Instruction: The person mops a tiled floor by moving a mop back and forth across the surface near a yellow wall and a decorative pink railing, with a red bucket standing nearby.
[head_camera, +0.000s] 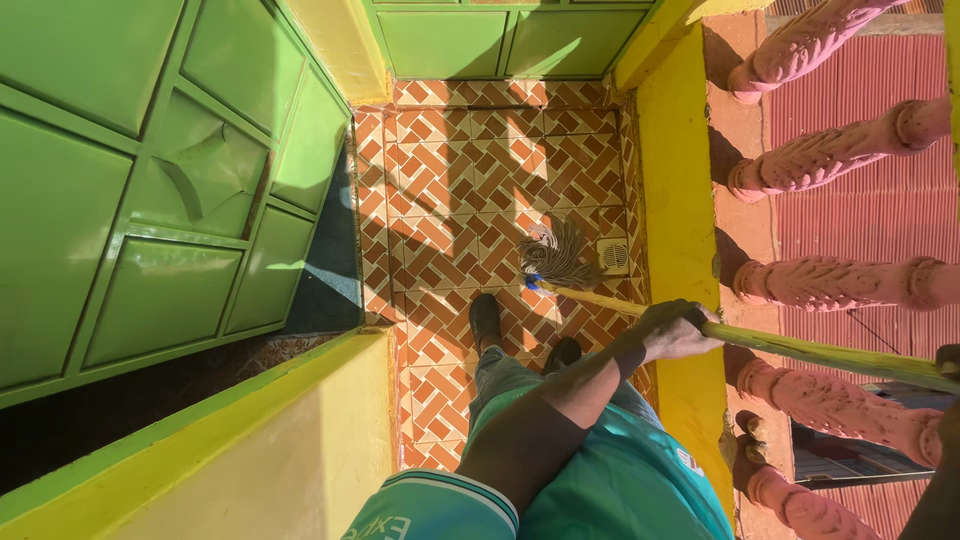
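Gripping the mop handle (800, 348), the left hand (675, 330) is wrapped tight; the right hand (948, 360) barely shows. Mop head (558, 255) beside the floor drain (613, 256) may snag its strands there.

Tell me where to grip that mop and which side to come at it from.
Grip the mop on its long yellow-green handle, not the stringy head resting on the tiled floor. The handle slants up from the head toward the railing side, so wrap it from above, about where the left hand already closes around it. A second grip fits higher, near the upper end at the picture's right edge, where the right hand barely shows.
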